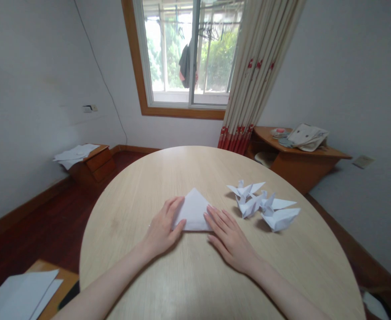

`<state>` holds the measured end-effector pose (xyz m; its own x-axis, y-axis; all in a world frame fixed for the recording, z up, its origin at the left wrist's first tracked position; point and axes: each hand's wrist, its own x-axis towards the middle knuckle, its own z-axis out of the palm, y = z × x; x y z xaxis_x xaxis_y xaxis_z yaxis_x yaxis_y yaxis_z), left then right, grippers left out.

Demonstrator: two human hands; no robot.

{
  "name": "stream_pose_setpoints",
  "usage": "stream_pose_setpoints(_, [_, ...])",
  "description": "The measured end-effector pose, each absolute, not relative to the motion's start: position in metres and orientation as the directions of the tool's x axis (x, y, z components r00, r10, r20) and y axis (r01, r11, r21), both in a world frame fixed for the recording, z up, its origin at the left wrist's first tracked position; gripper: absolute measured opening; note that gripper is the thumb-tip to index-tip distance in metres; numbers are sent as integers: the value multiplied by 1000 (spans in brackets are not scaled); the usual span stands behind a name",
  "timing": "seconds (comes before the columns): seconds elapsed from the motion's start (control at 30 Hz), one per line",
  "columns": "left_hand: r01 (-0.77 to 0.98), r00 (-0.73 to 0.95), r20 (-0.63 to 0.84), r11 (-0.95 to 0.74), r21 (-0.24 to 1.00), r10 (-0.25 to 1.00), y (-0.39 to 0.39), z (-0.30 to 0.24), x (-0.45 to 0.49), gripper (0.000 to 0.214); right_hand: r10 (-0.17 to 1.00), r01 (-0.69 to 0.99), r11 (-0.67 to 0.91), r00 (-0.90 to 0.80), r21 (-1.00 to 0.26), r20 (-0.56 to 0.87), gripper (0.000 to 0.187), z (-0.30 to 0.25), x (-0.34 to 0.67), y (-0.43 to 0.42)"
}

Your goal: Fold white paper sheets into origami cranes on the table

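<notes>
A white sheet of paper (194,212), folded into a triangle, lies on the round wooden table with its point away from me. My left hand (164,224) rests over the triangle's left side, thumb and fingers apart, covering that corner. On the right corner lie the outstretched fingers of my right hand (227,235), its thumb apart near the front edge. Neither hand lifts the paper. To the right of my right hand stand several folded paper cranes (280,215), close together with wings spread.
The round table (132,266) has a pale wood top. Loose white sheets (22,293) lie on a low surface at lower left, and more papers (77,152) on a small cabinet. A corner desk (302,160) holds a bag (309,137), beside the curtain (252,75).
</notes>
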<state>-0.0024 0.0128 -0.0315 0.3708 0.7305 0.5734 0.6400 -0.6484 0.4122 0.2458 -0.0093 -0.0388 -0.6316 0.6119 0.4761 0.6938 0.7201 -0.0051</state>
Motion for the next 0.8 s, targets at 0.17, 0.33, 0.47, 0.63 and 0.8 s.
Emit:
stream_pose_setpoints(0.17, [658,387,637,-684,316,666,15,-31,-3,52,634,716,698,-626,11,454,64,-41,246,-8])
stream_pose_setpoints(0.33, [679,465,646,-712,178,605,13,-26,-2,42,661,740,672,-602,2,447,65,-44,244,-7])
stream_pose_setpoints(0.47, [686,559,582,-724,76,590,10,-26,0,39,711,776,631,-567,-22,416,65,-49,244,-7])
stream_pose_setpoints(0.63, [714,592,498,-699,41,634,9,-31,4,39,719,780,626,-571,-13,396,59,-53,244,-6])
stream_pose_setpoints(0.8, [737,594,444,-675,34,671,11,-38,5,41,701,760,650,-604,9,379,55,-52,244,-6])
